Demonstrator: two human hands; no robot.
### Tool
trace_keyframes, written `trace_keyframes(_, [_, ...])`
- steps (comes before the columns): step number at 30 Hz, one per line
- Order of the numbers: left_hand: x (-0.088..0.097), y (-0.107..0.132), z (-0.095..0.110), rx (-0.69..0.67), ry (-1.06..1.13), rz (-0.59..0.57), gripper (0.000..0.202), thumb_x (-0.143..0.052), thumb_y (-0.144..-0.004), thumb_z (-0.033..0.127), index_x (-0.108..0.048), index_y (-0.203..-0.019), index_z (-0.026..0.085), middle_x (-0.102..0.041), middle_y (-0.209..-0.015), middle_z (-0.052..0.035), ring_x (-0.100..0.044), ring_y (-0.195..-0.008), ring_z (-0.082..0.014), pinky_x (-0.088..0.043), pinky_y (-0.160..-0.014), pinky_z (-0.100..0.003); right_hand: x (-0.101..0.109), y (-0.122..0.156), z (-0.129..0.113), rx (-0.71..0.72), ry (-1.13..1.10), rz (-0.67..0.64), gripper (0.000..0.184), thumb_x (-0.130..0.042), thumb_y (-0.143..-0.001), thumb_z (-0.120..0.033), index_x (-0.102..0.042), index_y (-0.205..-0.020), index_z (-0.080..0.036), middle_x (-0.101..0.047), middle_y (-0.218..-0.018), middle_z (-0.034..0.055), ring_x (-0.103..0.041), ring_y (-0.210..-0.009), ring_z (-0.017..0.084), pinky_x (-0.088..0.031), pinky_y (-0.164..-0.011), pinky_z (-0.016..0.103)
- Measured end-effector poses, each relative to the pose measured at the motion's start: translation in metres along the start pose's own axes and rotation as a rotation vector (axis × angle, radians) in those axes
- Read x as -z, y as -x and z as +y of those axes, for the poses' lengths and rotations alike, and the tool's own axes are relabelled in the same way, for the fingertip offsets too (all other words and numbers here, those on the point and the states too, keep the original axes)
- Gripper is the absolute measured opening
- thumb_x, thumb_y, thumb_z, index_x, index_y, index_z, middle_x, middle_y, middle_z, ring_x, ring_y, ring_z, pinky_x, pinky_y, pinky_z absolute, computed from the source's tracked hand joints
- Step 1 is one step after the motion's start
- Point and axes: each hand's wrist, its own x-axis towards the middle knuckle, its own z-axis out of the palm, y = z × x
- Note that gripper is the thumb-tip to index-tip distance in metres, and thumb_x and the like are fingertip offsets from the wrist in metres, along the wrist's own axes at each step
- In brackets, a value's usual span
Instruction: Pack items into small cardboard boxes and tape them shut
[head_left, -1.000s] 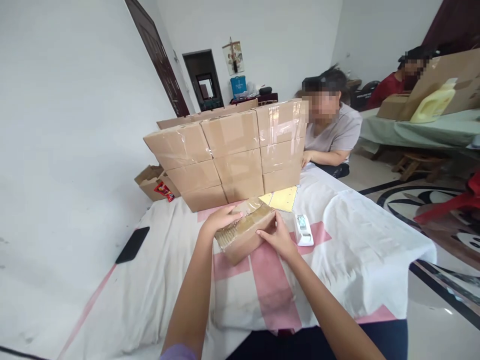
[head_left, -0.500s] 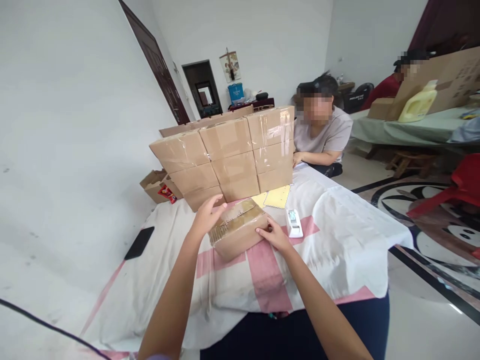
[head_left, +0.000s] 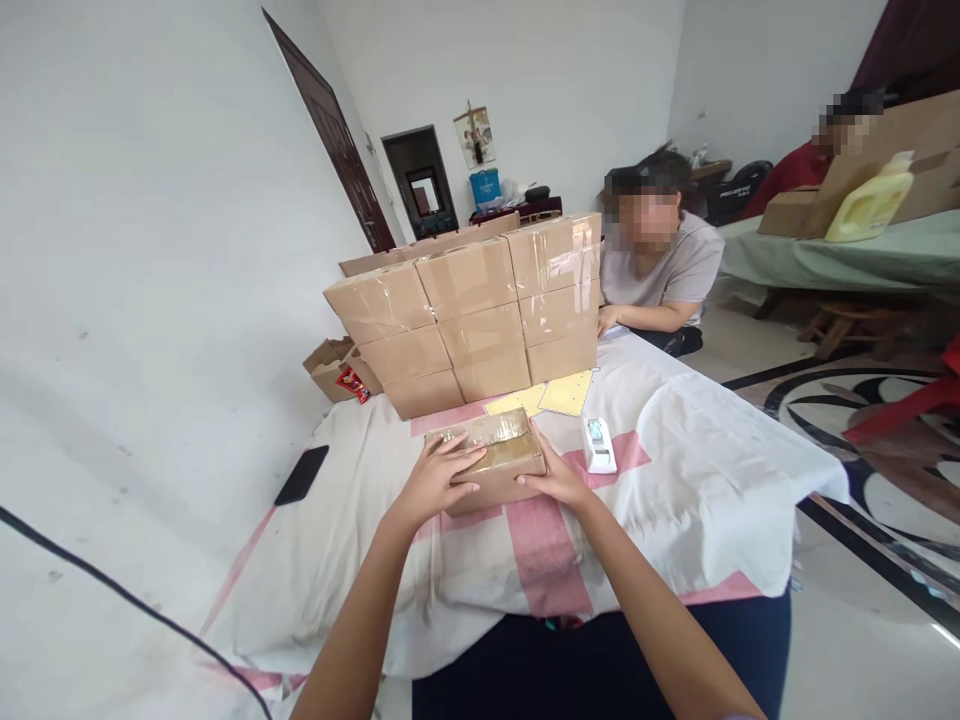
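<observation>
A taped cardboard box (head_left: 496, 487) lies on the cloth-covered table in front of me, brown tape across its top. My left hand (head_left: 433, 480) grips its left end, fingers over the top and thumb at the front face. At the right end my right hand (head_left: 559, 474) holds the box, with the thumb on the front and the fingers along the side. Just right of that hand is a white device with a small screen (head_left: 599, 446). Behind the box lie yellow sheets (head_left: 566, 393).
A wall of stacked cardboard boxes (head_left: 484, 350) stands at the back of the table. A black phone-like slab (head_left: 302, 475) lies at left, near an opened carton (head_left: 328, 370). Another person (head_left: 664, 270) sits beyond the stack. A yellow jug (head_left: 870, 200) stands on the far table.
My left hand has come down from above the box onto its left end. The box has turned straighter towards me, and my right hand stays on its right end.
</observation>
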Motion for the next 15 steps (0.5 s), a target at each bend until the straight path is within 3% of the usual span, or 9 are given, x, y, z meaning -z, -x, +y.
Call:
trace_keyframes(3, [-0.004, 0.008, -0.004, -0.071, -0.029, 0.047, 0.052, -0.065, -0.091, 0.043, -0.056, -0.142, 0.034, -0.061, -0.142, -0.0017, -0.042, -0.143, -0.0294, -0.027, -0.120, -0.051, 0.002, 0.002, -0.005, -0.006, -0.059, -0.076, 0.114, -0.083, -0.071, -0.048, -0.016, -0.161, -0.026, -0.027, -0.163, 0.0131, -0.023, -0.152, 0.032, -0.022, -0.124, 0.048])
trace_keyframes(5, [-0.013, 0.017, -0.008, -0.128, -0.093, 0.160, 0.047, -0.061, -0.095, 0.037, -0.056, -0.141, 0.033, -0.065, -0.137, -0.0027, -0.048, -0.138, -0.0292, -0.031, -0.118, -0.054, 0.001, 0.004, -0.010, -0.003, -0.078, -0.055, 0.116, -0.085, -0.067, -0.045, -0.020, -0.161, -0.025, -0.034, -0.159, 0.0138, -0.031, -0.148, 0.033, -0.025, -0.122, 0.049])
trace_keyframes(7, [-0.027, 0.030, -0.013, -0.169, -0.162, 0.393, 0.044, -0.058, -0.096, 0.027, -0.057, -0.140, 0.030, -0.067, -0.135, -0.0053, -0.050, -0.135, -0.0291, -0.036, -0.114, -0.054, 0.001, 0.010, -0.016, -0.016, -0.118, 0.027, 0.107, -0.084, -0.068, -0.044, -0.027, -0.158, -0.025, -0.041, -0.154, 0.0134, -0.041, -0.143, 0.033, -0.033, -0.118, 0.049])
trace_keyframes(9, [-0.044, 0.045, -0.020, -0.157, -0.184, 0.708, 0.048, -0.061, -0.092, 0.018, -0.056, -0.139, 0.025, -0.065, -0.136, -0.0109, -0.050, -0.136, -0.0305, -0.043, -0.109, -0.052, 0.006, 0.022, -0.024, -0.045, -0.154, 0.154, 0.096, -0.081, -0.072, -0.045, -0.035, -0.154, -0.025, -0.048, -0.149, 0.0141, -0.049, -0.136, 0.033, -0.042, -0.111, 0.049])
trace_keyframes(10, [-0.055, 0.054, -0.024, -0.133, -0.173, 0.824, 0.050, -0.062, -0.090, 0.015, -0.055, -0.139, 0.023, -0.065, -0.135, -0.0132, -0.051, -0.134, -0.0310, -0.046, -0.106, -0.050, 0.013, 0.030, -0.028, -0.059, -0.152, 0.228, 0.093, -0.080, -0.072, -0.048, -0.039, -0.151, -0.024, -0.051, -0.146, 0.0151, -0.052, -0.132, 0.034, -0.046, -0.108, 0.050])
trace_keyframes(11, [-0.066, 0.063, -0.028, -0.101, -0.165, 0.865, 0.051, -0.061, -0.089, 0.014, -0.055, -0.139, 0.022, -0.065, -0.134, -0.0140, -0.053, -0.132, -0.0306, -0.048, -0.103, -0.049, 0.023, 0.040, -0.033, -0.068, -0.136, 0.307, 0.092, -0.080, -0.071, -0.050, -0.041, -0.149, -0.023, -0.054, -0.143, 0.0164, -0.055, -0.129, 0.035, -0.048, -0.105, 0.051])
trace_keyframes(12, [-0.077, 0.072, -0.032, -0.071, -0.164, 0.838, 0.049, -0.060, -0.089, 0.014, -0.055, -0.138, 0.022, -0.065, -0.133, -0.0135, -0.056, -0.130, -0.0299, -0.049, -0.102, -0.048, 0.036, 0.050, -0.037, -0.069, -0.105, 0.397, 0.092, -0.080, -0.070, -0.053, -0.042, -0.148, -0.022, -0.056, -0.140, 0.0177, -0.058, -0.125, 0.037, -0.050, -0.103, 0.052])
trace_keyframes(15, [-0.113, 0.096, -0.043, -0.006, -0.205, 0.602, 0.045, -0.056, -0.092, 0.021, -0.058, -0.136, 0.026, -0.064, -0.137, -0.0089, -0.057, -0.130, -0.0292, -0.051, -0.100, -0.046, 0.091, 0.078, -0.052, -0.009, 0.050, 0.696, 0.097, -0.080, -0.067, -0.058, -0.041, -0.146, -0.020, -0.060, -0.133, 0.0198, -0.061, -0.118, 0.038, -0.051, -0.099, 0.056])
